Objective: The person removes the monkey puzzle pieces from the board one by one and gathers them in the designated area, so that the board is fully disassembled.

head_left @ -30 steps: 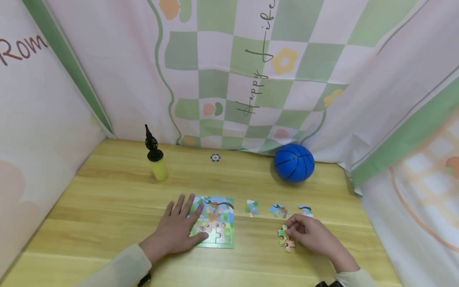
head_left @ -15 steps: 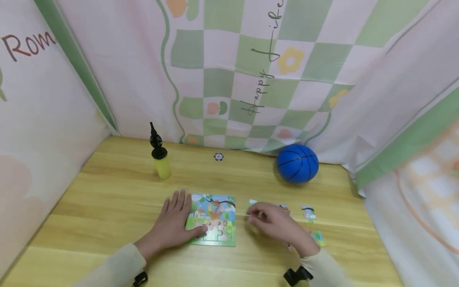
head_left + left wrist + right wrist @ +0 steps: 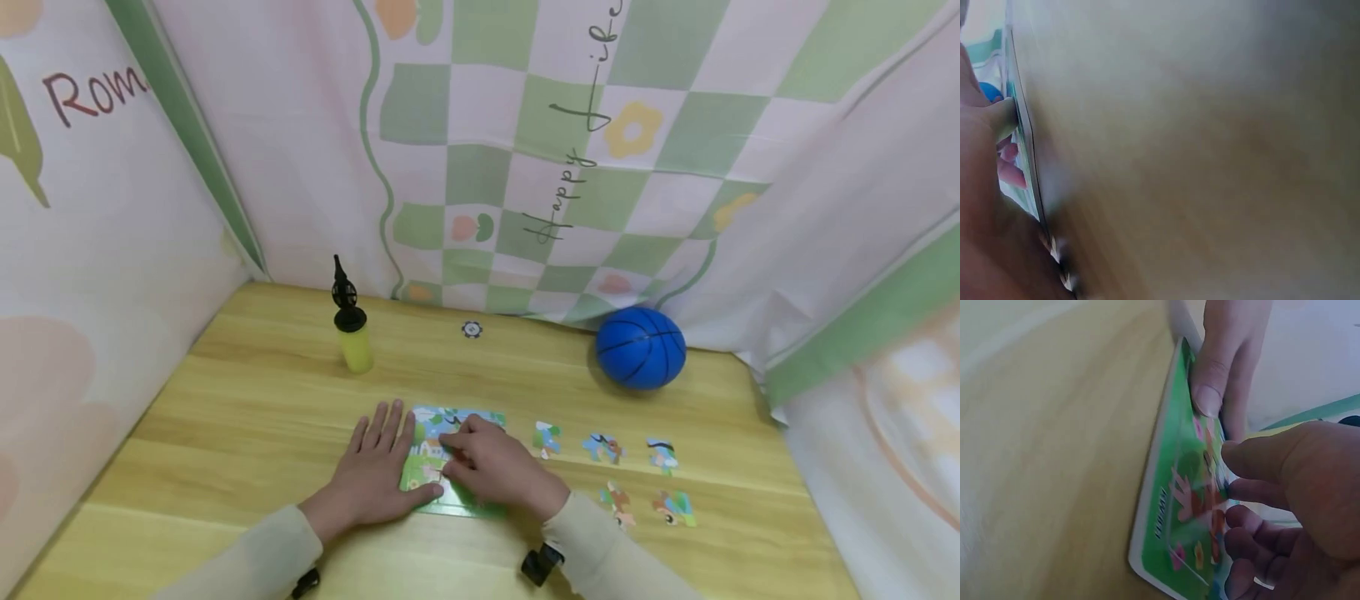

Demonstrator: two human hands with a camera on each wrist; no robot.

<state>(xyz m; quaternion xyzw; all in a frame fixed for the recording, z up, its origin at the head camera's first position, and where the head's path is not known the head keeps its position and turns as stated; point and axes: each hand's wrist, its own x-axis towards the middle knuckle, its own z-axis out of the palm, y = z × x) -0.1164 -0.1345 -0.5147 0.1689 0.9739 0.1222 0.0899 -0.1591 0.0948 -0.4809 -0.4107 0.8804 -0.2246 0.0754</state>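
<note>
A square jigsaw puzzle (image 3: 459, 505) with a green border and an animal scene lies on the table in the head view. My left hand (image 3: 372, 479) lies flat at its left side, fingers spread and thumb on the board; the right wrist view shows that thumb (image 3: 1209, 394) pressing the picture. My right hand (image 3: 495, 462) reaches over the puzzle's right part, thumb and index fingertips at the picture, the other fingers curled in. I cannot tell whether a piece is pinched there. Several loose puzzle pieces (image 3: 602, 448) lie to the right in two rows.
A yellow pump bottle (image 3: 356, 347) with a black top stands at the back left. Near the back edge lies a small black-and-white disc (image 3: 472, 330). A blue ball (image 3: 641, 348) rests at the back right, against a checked curtain (image 3: 487, 175).
My right hand has moved left, from the loose pieces onto the puzzle, uncovering both rows of pieces. My left hand has stayed at the board. The head view has shifted slightly.
</note>
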